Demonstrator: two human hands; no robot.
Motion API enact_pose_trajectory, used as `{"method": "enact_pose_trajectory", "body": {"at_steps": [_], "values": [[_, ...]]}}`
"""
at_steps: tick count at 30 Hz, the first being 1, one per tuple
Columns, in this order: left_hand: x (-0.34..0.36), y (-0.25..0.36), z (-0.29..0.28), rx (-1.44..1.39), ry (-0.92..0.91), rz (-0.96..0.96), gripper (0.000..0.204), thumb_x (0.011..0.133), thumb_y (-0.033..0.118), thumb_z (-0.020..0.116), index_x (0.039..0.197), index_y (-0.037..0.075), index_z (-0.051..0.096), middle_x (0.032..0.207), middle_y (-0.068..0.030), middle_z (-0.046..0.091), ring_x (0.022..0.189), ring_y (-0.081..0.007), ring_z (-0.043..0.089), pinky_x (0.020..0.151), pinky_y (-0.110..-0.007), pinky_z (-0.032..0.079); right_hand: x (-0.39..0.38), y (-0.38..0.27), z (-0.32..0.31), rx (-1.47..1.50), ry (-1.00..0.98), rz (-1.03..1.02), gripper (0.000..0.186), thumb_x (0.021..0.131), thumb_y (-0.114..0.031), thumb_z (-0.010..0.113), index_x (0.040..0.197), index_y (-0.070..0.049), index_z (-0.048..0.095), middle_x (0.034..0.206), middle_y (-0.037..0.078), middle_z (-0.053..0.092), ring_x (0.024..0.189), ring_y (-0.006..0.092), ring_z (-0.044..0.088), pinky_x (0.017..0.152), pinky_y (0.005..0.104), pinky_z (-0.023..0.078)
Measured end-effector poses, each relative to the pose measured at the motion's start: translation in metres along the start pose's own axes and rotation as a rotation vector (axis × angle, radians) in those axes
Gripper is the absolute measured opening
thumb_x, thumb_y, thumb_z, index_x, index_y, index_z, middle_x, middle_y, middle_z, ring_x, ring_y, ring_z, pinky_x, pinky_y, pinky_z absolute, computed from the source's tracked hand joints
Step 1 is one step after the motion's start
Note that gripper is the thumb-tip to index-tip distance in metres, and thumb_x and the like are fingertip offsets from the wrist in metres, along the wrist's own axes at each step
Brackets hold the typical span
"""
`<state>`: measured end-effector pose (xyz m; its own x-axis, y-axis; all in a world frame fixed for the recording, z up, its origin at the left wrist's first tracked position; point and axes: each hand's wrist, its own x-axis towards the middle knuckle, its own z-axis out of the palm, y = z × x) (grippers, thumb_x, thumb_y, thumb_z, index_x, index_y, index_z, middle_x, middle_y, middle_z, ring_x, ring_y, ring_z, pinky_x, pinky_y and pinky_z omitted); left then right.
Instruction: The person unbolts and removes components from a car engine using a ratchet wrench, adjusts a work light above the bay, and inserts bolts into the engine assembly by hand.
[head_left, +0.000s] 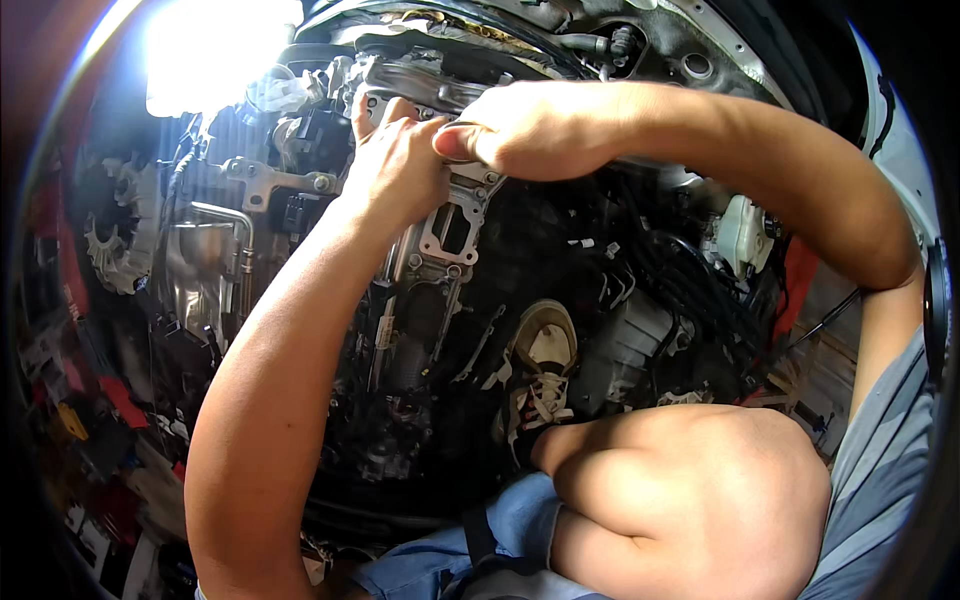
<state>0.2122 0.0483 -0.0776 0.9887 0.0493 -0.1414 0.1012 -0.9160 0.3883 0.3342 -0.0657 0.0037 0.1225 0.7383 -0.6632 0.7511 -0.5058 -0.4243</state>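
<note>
Both hands meet over the upper part of a metal engine [440, 262] in a car's engine bay. My left hand [400, 165] reaches up from below, with its outer finger sticking out beside a silvery metal edge and the others bent. Its fingertips come close to my right thumb, and what they pinch is hidden. My right hand [510, 130] comes across from the right and is closed, its thumb pointing left. A small dark edge shows above that thumb, too little to name. Just below the hands is a flat metal flange with a rectangular opening [455, 233].
A bright work lamp [215, 55] glares at the upper left. A metal bracket [265, 180] and a bent pipe [240, 225] lie left of my forearm. My shoe [543, 360] rests among hoses. A white reservoir [742, 235] stands at the right.
</note>
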Motion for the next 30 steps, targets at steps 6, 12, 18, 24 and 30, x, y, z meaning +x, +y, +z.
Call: {"method": "enact_pose_trajectory", "body": {"at_steps": [6,12,18,24,30], "values": [[-0.011,-0.002,0.007,-0.069,0.036,-0.005,0.025,0.079,0.017,0.065,0.103,0.013,0.070,0.095,-0.0102,0.069,0.112,-0.0269,0.057,0.111,-0.067,0.010,-0.017,-0.023,0.003,0.572,-0.068,0.301,0.051,0.103,-0.052,0.039,0.086,-0.007,0.052,0.059,-0.001,0.042,0.049,0.0120,0.042,0.042,0.0301,0.038],[-0.008,-0.001,0.004,-0.007,0.075,0.027,0.029,0.079,0.018,0.067,0.106,0.008,0.069,0.092,-0.0085,0.070,0.116,-0.0281,0.053,0.113,-0.064,0.012,0.001,0.006,-0.017,-0.175,-0.065,-0.185,0.055,0.104,-0.046,0.036,0.107,0.002,0.063,0.070,0.011,0.060,0.064,0.0212,0.063,0.051,0.0356,0.047],[-0.012,-0.003,0.007,-0.079,-0.017,-0.081,0.032,0.078,0.023,0.071,0.105,0.006,0.068,0.101,-0.0117,0.069,0.120,-0.0275,0.052,0.115,-0.058,0.009,-0.019,-0.025,0.016,1.024,-0.031,0.419,0.054,0.101,-0.057,0.038,0.097,-0.007,0.055,0.070,0.000,0.048,0.047,0.0123,0.040,0.046,0.0274,0.041],[-0.005,-0.004,0.000,-0.034,-0.040,-0.007,0.025,0.075,0.017,0.066,0.099,0.009,0.069,0.095,-0.0093,0.068,0.114,-0.0289,0.053,0.113,-0.062,0.013,-0.002,-0.002,-0.002,-0.224,0.109,-0.113,0.049,0.104,-0.038,0.037,0.104,0.003,0.063,0.084,0.020,0.067,0.080,0.0331,0.065,0.072,0.0449,0.053],[-0.008,-0.017,0.004,-0.025,-0.045,-0.044,0.037,0.080,0.025,0.067,0.114,0.013,0.065,0.106,-0.0104,0.066,0.121,-0.0311,0.050,0.114,-0.065,0.012,-0.012,-0.033,0.004,0.706,-0.007,0.363,0.053,0.101,-0.053,0.039,0.105,-0.003,0.058,0.074,0.009,0.056,0.059,0.0218,0.051,0.056,0.0378,0.049]]}}
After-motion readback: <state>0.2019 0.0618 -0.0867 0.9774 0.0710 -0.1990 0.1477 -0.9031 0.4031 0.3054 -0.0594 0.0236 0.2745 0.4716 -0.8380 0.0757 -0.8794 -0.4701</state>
